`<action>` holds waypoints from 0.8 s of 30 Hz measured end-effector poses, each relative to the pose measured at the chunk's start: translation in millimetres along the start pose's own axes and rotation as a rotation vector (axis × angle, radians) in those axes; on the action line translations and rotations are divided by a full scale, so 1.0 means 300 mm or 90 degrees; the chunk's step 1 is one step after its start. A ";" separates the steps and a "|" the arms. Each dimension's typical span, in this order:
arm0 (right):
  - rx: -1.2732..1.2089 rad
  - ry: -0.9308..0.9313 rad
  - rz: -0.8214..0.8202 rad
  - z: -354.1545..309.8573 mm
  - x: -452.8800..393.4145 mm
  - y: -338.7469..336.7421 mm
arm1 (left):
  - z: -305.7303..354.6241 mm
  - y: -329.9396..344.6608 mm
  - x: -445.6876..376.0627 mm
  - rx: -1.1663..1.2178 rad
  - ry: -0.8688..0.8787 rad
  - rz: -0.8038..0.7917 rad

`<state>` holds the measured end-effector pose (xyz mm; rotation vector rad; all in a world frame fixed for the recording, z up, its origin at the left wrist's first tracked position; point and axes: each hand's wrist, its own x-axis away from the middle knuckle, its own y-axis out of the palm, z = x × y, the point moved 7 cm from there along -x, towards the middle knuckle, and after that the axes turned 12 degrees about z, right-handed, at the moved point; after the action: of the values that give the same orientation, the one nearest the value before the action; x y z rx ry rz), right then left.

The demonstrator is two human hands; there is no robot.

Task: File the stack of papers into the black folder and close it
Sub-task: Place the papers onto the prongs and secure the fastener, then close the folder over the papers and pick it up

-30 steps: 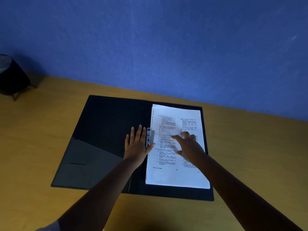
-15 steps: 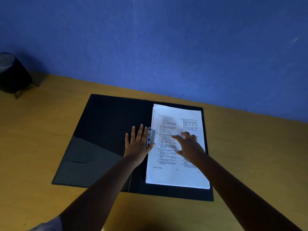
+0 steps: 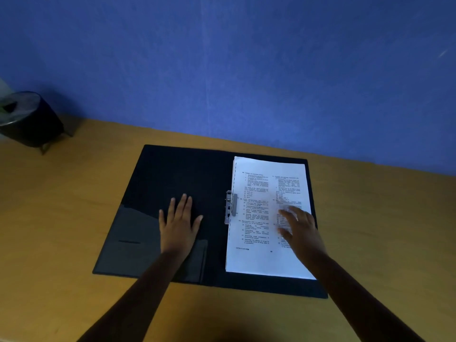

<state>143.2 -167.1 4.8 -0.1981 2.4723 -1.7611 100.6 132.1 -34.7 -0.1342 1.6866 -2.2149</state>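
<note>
The black folder (image 3: 172, 174) lies wide open on the wooden desk. A stack of printed white papers (image 3: 256, 218) rests on its right half, its left edge under the metal clip (image 3: 230, 207) at the spine. My left hand (image 3: 179, 224) lies flat with fingers spread on the folder's left inside cover, left of the clip and apart from it. My right hand (image 3: 299, 229) rests with fingers apart on the right side of the papers, near their right edge. Neither hand grips anything.
A dark round container (image 3: 27, 119) on small legs stands at the desk's far left. A blue wall (image 3: 246, 70) rises right behind the desk (image 3: 61, 218). The left cover carries a pocket flap (image 3: 130, 243) at its lower part.
My left hand slid left, away from the metal clip, onto the middle of the left cover. My right hand shifted right across the papers toward their right edge.
</note>
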 end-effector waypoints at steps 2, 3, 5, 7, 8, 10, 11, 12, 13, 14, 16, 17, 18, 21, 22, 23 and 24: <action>-0.005 0.046 0.039 0.052 0.056 -0.008 | -0.076 -0.035 0.029 -0.008 -0.022 0.024; -0.004 0.070 0.056 0.075 0.083 -0.009 | -0.112 -0.053 0.043 -0.010 -0.043 0.035; 0.005 0.131 0.076 0.115 0.129 -0.008 | -0.182 -0.082 0.074 -0.014 -0.098 0.045; 0.002 0.203 0.085 0.153 0.165 -0.011 | -0.221 -0.099 0.106 -0.019 -0.134 0.039; -0.005 0.238 0.088 0.168 0.180 -0.014 | -0.224 -0.106 0.116 -0.025 -0.136 0.032; -0.030 0.301 0.092 0.188 0.204 -0.019 | -0.213 -0.117 0.126 -0.041 -0.121 0.017; -0.044 0.326 0.092 0.192 0.212 -0.021 | -0.207 -0.121 0.127 -0.049 -0.115 0.009; -0.053 0.345 0.089 0.195 0.218 -0.023 | -0.205 -0.126 0.128 -0.055 -0.118 0.002; -0.056 0.356 0.083 0.197 0.220 -0.023 | -0.205 -0.132 0.130 -0.056 -0.130 -0.005; -0.056 0.362 0.074 0.199 0.218 -0.024 | -0.210 -0.138 0.131 -0.050 -0.150 -0.008; -0.064 0.369 0.055 0.212 0.209 -0.026 | -0.222 -0.152 0.131 -0.020 -0.207 -0.008; -0.073 0.372 0.045 0.220 0.202 -0.026 | -0.231 -0.161 0.130 -0.003 -0.238 -0.006; -0.080 0.374 0.036 0.228 0.196 -0.027 | -0.243 -0.168 0.128 0.012 -0.271 -0.002; -0.087 0.359 0.019 0.240 0.184 -0.026 | -0.301 -0.192 0.131 0.015 -0.373 0.008; -0.086 0.351 0.019 0.240 0.186 -0.025 | -0.324 -0.201 0.129 0.006 -0.394 0.010; -0.086 0.343 0.020 0.241 0.189 -0.024 | -0.342 -0.210 0.126 -0.001 -0.406 0.006; -0.087 0.337 0.020 0.241 0.193 -0.022 | -0.357 -0.216 0.116 -0.003 -0.408 0.000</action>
<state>97.8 -246.1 -12.7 0.3436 2.9266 -1.8178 23.4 233.5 -8.6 -0.7541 1.3230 -1.8771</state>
